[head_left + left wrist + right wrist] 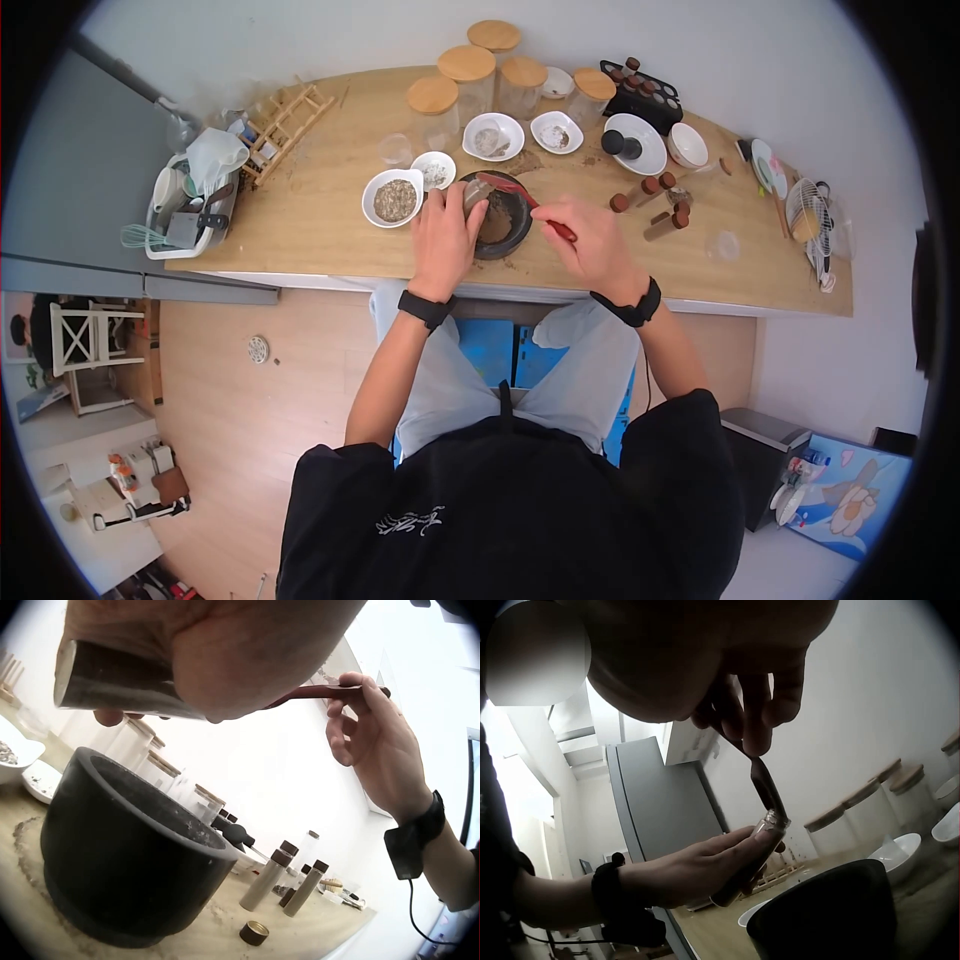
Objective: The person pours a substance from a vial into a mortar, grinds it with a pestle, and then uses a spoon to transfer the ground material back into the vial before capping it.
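My left hand (443, 245) grips a small glass vial (124, 679) that holds dark contents, tilted above a black mortar (127, 855). In my right hand (590, 245) is the handle of a reddish-brown spoon (761, 780), pinched between thumb and fingers. The spoon's head is right at the vial's mouth in the right wrist view. Brown powder lies inside the mortar in the head view, and some is scattered on the table around its base. Part of the vial is hidden behind the left fingers.
White bowls of ground material, one a brownish bowl (395, 200), stand left of and behind the mortar. Wooden-lidded jars (467, 75) line the back. Several brown-capped vials (660, 225) stand to the right, near a loose cap (253, 933). A utensil basket (190, 200) sits far left.
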